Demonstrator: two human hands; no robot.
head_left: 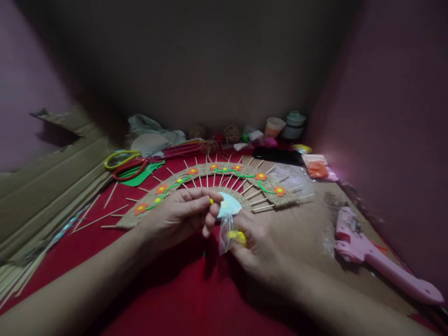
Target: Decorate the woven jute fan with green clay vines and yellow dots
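My left hand (pixel 191 210) pinches a small ball of yellow clay (pixel 212 201) between thumb and fingertips. Lower and to the right, my right hand (pixel 257 242) is closed around a clear plastic bag (pixel 226 233) with a lump of yellow clay (pixel 238 237) in it. Behind both hands lies a half-round fan (pixel 206 170) of thin sticks woven with tan twine. Orange flowers (pixel 261 176) with yellow centres and green wavy stems run along its band. A light blue piece (pixel 229 204) at its inner middle is partly hidden by my hands.
A pink glue gun (pixel 381 266) lies at right on a brown board (pixel 297 247). Scissors (pixel 129 165) rest on green sheets at left, near loose sticks (pixel 100 219) and cardboard (pixel 52 158). Along the back are a black phone (pixel 278 156), a paper cup (pixel 274 126) and orange clay (pixel 317 169).
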